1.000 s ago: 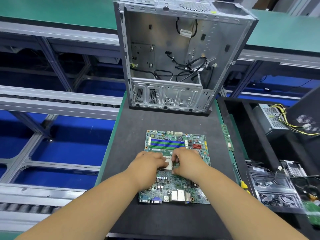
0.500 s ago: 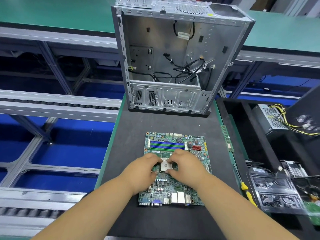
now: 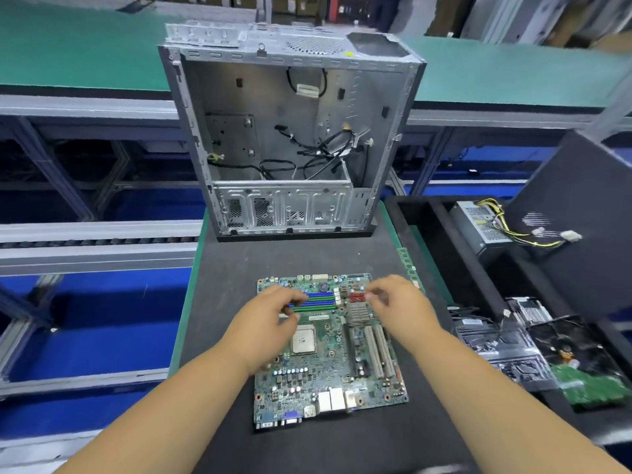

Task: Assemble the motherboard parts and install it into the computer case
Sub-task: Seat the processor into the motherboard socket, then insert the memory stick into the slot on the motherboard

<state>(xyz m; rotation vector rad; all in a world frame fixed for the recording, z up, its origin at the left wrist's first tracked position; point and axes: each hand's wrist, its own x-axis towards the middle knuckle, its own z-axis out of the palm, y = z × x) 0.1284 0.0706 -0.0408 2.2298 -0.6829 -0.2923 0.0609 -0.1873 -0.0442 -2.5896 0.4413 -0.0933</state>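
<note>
A green motherboard (image 3: 328, 364) lies flat on the black mat (image 3: 232, 268) in front of me. Its square silver processor (image 3: 303, 341) sits uncovered in the socket, with blue and green memory slots (image 3: 316, 300) just beyond it. My left hand (image 3: 273, 314) hovers over the board's left part, fingers loosely curled, holding nothing. My right hand (image 3: 398, 304) hovers over the board's far right corner, fingers also loose and empty. The open metal computer case (image 3: 287, 142) stands upright at the mat's far end, black cables hanging inside.
A memory stick (image 3: 408, 265) lies on the mat's right edge. Right of the mat, a black tray (image 3: 444, 254) holds a power supply (image 3: 478, 224) with yellow wires, a heatsink (image 3: 530, 311), bagged parts (image 3: 502, 350) and a green board (image 3: 591, 388). Conveyor rails run along the left.
Both hands have lifted off the processor and moved apart toward the far side of the board, uncovering the chip. The view has tilted and drawn closer.
</note>
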